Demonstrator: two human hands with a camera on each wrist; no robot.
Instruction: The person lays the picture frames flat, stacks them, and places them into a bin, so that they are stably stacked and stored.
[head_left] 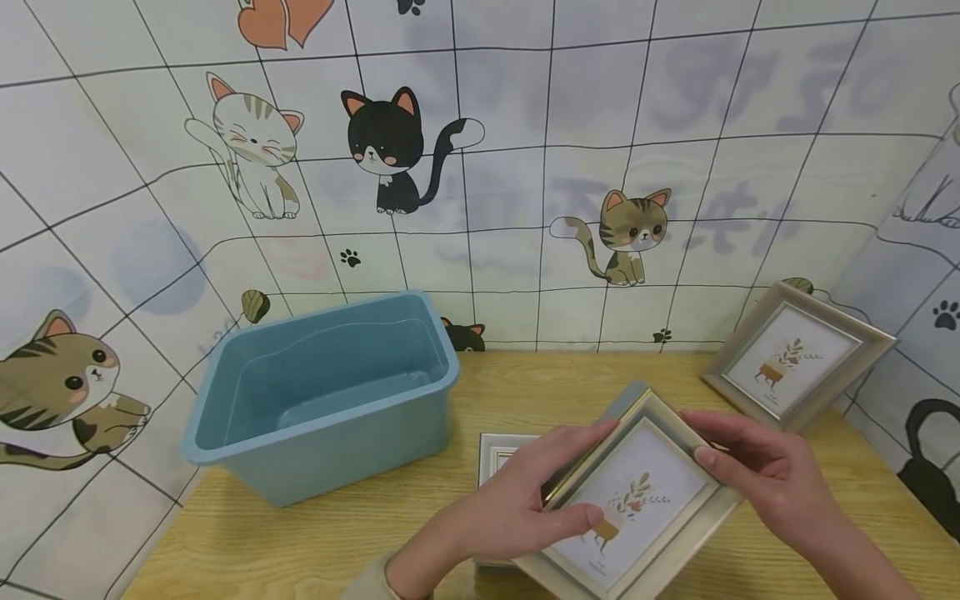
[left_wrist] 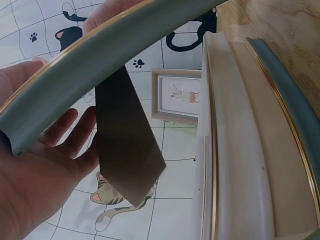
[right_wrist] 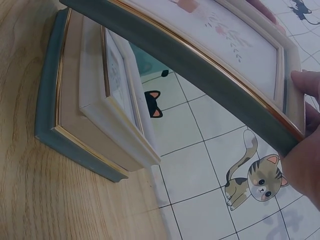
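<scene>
A picture frame [head_left: 637,492] with a pale gold front and a plant print is tilted between both hands. My left hand [head_left: 536,496] grips its left side, thumb across the front and fingers at the edge. On the upper right edge, my right hand [head_left: 780,475] holds it with the thumb in front and the fingers behind. The held frame's grey-green side [right_wrist: 200,85] carries a gold line. From its back a dark brown stand leg [left_wrist: 127,145] sticks out. Below lies a stack of frames: a white one [right_wrist: 122,122] on top, a beige one under it and a grey-green one [right_wrist: 47,90] lowest.
A blue plastic bin [head_left: 337,442] stands on the wooden table [head_left: 510,379] at the left. Another picture frame [head_left: 795,358] leans upright at the back right, close to the wall. Cat-patterned wall covering [head_left: 510,183] surrounds the table.
</scene>
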